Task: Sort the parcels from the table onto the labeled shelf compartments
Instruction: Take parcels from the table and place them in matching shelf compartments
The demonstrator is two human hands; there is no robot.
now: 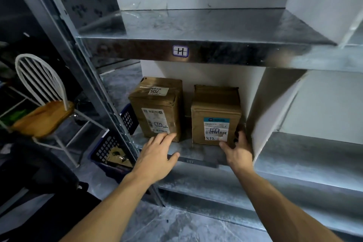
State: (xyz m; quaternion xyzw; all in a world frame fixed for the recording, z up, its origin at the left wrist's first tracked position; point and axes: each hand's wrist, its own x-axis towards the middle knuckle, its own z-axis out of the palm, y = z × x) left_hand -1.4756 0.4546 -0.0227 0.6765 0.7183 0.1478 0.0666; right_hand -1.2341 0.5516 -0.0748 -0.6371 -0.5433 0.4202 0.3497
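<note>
Two brown cardboard parcels stand side by side in the metal shelf compartment under the "H" label (180, 51). The left parcel (157, 106) carries a note reading 705. The right parcel (215, 116) has a blue-topped shipping label and the number 512. My left hand (157, 153) hovers with fingers spread, its fingertips touching the lower front of the left parcel. My right hand (238, 152) grips the lower right corner of the right parcel, thumb on its front and fingers around its right side.
A white divider panel (275, 116) closes the compartment on the right. The shelf board (188, 151) carries both parcels. Left of the metal upright (94, 88) stand a white wire chair with a wooden seat (43, 112) and a dark blue basket (115, 143) on the floor.
</note>
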